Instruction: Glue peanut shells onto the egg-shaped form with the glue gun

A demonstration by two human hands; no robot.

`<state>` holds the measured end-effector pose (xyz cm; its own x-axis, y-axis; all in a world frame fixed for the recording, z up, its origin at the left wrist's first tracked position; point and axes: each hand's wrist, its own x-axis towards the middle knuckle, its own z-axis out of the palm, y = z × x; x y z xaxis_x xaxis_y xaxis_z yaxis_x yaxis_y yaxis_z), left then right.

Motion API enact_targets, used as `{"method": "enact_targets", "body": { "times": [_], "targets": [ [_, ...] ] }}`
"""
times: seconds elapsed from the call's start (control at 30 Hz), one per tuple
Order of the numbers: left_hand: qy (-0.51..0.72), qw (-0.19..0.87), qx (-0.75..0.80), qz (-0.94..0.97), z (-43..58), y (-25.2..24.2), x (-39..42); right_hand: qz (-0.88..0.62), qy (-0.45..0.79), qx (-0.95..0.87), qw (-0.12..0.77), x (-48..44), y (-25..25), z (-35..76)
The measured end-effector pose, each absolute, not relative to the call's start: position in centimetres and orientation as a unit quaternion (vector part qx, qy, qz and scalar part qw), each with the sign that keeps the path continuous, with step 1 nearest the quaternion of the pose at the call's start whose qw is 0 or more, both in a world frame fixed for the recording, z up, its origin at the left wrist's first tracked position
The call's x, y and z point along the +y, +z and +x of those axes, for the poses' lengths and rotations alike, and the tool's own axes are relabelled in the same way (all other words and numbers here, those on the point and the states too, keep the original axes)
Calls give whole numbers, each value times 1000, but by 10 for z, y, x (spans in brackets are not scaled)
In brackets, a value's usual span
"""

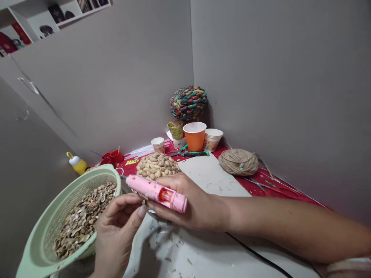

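My right hand (185, 202) is wrapped around a pink hot glue gun (156, 191) with an orange stick showing in its slot. Its front end points left, toward my left hand (120, 227). There the thumb and fingers pinch a small tan piece that looks like a nutshell (144, 202), mostly hidden by the fingertips. Just behind the glue gun sits a rounded form covered in overlapping nutshells (158, 164); its lower part is hidden. To the left stands a pale green colander (37, 235) holding many loose nutshells (84, 220).
A ball of twine (239, 162), scissors (257, 184) and pliers (191, 153) lie on the table. Paper cups (213, 139) and an orange cup (194, 138) stand at the back, below a multicoloured ball (189, 102). A black cord (257, 255) runs across the white board (203, 255).
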<state>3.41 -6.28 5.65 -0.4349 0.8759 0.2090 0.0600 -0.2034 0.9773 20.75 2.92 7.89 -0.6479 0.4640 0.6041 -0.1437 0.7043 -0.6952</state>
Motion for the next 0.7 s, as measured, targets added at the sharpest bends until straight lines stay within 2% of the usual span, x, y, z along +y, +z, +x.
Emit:
{"method": "enact_targets", "body": {
  "times": [0.3,0.57,0.7],
  "targets": [
    [651,348,524,425,37,59,-60,-80,357,-840,401,30,77,210],
    [689,354,470,423,42,59,-59,-55,478,-775,410,31,78,201],
    [705,354,446,422,45,61,-58,-82,585,-719,365,30,77,198]
  ]
}}
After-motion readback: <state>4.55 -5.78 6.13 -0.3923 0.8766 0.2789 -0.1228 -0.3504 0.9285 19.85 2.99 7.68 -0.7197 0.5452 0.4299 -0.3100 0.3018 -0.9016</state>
